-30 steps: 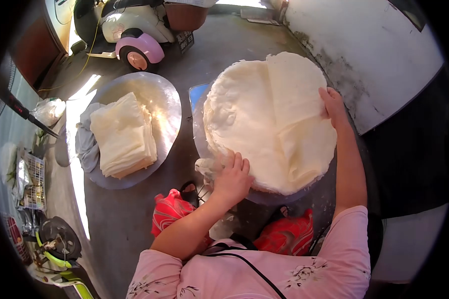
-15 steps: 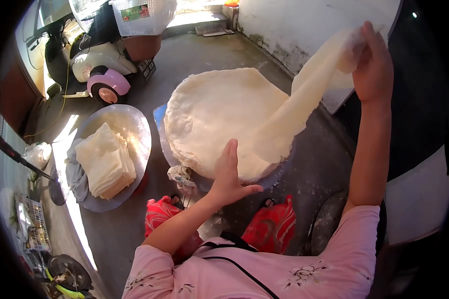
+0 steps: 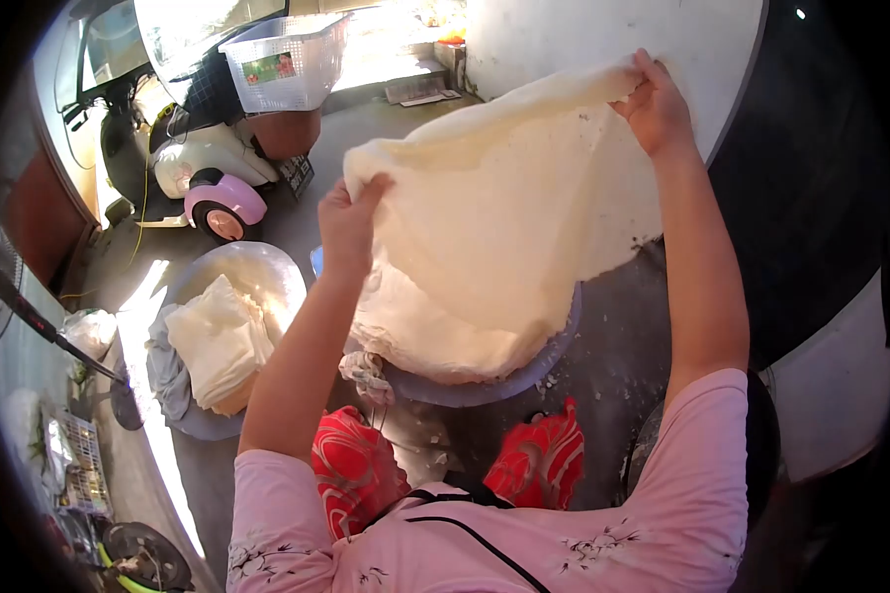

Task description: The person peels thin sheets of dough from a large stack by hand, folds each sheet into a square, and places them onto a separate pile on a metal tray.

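Observation:
A large thin cream-coloured sheet (image 3: 504, 198) hangs stretched between my hands. Its upper left corner is pinched in my left hand (image 3: 349, 222), and my right hand (image 3: 653, 109) grips the upper right corner, higher up. Below it lies a thick round stack of similar sheets (image 3: 415, 341), partly hidden by the raised one, on a round bluish-grey tray (image 3: 475, 393). A crumpled cloth (image 3: 368, 378) rests at the tray's left front edge.
Left of the stack, a round metal tray (image 3: 282, 272) holds folded square sheets (image 3: 218, 341) and a grey cloth (image 3: 166, 366). A scooter (image 3: 208, 163) and white basket (image 3: 287, 64) stand at the back left. A pale board (image 3: 707, 59) leans at the right.
My left hand has risen from the stack's front edge and taken hold of the sheet's left corner. My right hand has moved left, and the sheet is now spread wide.

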`<state>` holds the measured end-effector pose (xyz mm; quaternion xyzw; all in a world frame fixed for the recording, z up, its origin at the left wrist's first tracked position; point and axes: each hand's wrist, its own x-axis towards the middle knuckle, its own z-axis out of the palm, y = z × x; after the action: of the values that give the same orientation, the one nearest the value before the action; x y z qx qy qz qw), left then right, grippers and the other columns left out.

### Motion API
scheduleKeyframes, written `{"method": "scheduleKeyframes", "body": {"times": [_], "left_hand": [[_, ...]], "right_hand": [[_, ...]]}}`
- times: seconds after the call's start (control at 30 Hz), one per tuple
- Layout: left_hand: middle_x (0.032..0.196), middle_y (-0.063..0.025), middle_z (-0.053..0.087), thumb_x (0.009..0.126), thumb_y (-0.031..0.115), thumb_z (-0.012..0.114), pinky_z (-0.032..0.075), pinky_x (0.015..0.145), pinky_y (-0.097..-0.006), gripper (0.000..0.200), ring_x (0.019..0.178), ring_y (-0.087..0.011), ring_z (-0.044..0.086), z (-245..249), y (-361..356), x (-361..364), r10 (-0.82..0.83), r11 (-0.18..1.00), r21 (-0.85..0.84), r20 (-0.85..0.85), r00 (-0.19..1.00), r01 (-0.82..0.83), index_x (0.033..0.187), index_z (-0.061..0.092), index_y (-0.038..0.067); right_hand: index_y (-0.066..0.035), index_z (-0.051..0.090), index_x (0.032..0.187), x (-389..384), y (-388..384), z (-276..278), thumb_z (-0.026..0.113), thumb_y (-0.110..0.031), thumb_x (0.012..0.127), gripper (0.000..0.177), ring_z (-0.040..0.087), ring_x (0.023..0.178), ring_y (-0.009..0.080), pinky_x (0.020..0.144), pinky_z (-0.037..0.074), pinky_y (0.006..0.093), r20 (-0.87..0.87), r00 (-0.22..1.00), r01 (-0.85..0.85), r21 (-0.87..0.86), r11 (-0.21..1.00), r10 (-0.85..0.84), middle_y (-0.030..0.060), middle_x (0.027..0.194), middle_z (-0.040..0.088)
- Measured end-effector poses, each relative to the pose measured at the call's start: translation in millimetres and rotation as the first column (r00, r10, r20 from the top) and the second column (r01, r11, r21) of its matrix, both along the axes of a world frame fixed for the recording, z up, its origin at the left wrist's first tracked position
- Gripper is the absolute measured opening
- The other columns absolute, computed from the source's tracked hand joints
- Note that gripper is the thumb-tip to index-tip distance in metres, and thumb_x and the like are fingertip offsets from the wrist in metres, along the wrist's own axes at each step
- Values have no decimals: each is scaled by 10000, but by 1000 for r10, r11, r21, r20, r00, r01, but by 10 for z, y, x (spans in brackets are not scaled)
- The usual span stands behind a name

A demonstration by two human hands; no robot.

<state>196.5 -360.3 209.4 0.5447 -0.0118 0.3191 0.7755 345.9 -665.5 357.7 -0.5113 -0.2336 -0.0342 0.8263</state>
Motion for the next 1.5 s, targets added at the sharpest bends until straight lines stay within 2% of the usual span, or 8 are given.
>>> {"method": "scheduleKeyframes", "body": {"times": [0.23,0.47,0.63,0.9,1.1,1.23,1.33,1.5], "left_hand": [[913,-40,656,765,63,639,454,794,-306,180,921,-191,589,370,293,-855,144,573,685,457,878,-450,944,659,69],[1022,22,631,663,81,630,299,988,-491,302,1065,-248,533,-1141,98,-1934,58,195,979,-78,995,65,955,658,148],[1084,69,612,635,35,608,245,1013,-548,386,1149,-210,479,-1388,-48,-2193,81,-147,966,-204,976,214,985,655,192],[1092,47,593,728,171,573,230,1025,-560,243,1144,-195,487,-1487,-176,-2398,91,-272,954,-108,990,130,958,650,186],[1108,36,592,730,188,578,242,1018,-551,243,1158,-208,481,-1465,-216,-2452,133,-236,959,-130,982,159,962,650,179],[1109,49,594,707,184,611,267,999,-542,271,1142,-207,492,-1466,-205,-2464,140,-158,970,-162,977,184,975,648,198],[1101,61,601,677,133,630,291,978,-525,318,1123,-206,504,-1408,-192,-2445,126,-83,979,-173,977,185,984,649,216],[1089,41,618,636,16,586,296,963,-490,406,1115,-212,508,-1267,-138,-2403,103,137,978,-175,979,160,998,648,188]], "right_hand": [[-56,534,1173,-788,-619,-559,446,-167,925,286,484,1171,213,1014,321,400,301,906,-366,205,908,297,64,1179,581],[26,511,1187,-1919,-961,-2652,619,-47,736,469,556,1067,225,930,423,332,-535,842,-24,-164,986,-69,109,1155,580],[20,509,1188,-1962,-711,-2624,600,-19,750,449,550,1065,211,923,422,322,-599,799,-41,-152,988,-59,100,1152,582],[-60,524,1008,-1201,1000,-2059,617,-128,807,232,581,708,114,602,513,291,-490,842,-366,-215,905,224,24,837,576],[-13,533,1123,-1243,1803,-2401,527,-238,904,314,632,774,154,678,521,271,-407,721,-693,-450,563,561,94,907,625],[-19,612,926,-799,1369,-2669,525,-258,898,256,631,696,136,605,517,262,-474,873,-449,-685,573,118,64,805,634],[12,604,803,-386,970,-2927,567,-236,860,257,582,536,139,464,491,259,-215,950,-210,-977,46,-228,76,662,593],[34,583,703,84,933,-3590,612,-211,819,272,531,432,156,419,469,250,-410,790,-115,-830,546,-456,79,563,561]]}}
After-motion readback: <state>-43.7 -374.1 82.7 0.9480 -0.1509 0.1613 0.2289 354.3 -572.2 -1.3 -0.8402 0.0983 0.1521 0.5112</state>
